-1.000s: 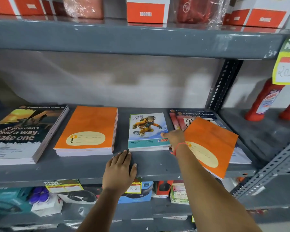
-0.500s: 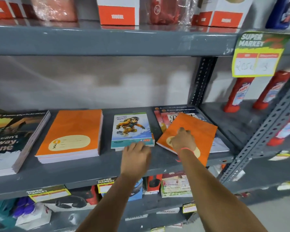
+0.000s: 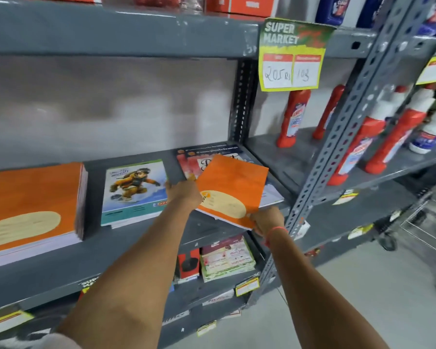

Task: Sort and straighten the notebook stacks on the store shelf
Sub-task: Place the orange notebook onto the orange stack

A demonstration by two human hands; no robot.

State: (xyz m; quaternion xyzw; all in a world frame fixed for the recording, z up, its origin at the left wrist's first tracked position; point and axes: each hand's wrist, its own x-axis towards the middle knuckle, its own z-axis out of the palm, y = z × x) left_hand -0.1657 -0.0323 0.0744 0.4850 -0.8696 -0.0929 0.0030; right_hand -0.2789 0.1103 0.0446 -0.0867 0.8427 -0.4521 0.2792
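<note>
Both hands on the stray orange notebook [image 3: 233,188], sitting skewed atop the rightmost stack [image 3: 212,153]: left hand [image 3: 184,193] pinches its left edge, right hand [image 3: 267,219] its near corner. Matching orange stack [image 3: 33,197] is way left, so left arm's closer imo.

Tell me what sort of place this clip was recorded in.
Most likely a supermarket aisle: a "SUPER MARKET" price tag with handwritten prices hangs from the grey slotted-steel shelf, notebook stacks such as the orange notebook stack lie on display, and red cleaner bottles fill the next bay.
</note>
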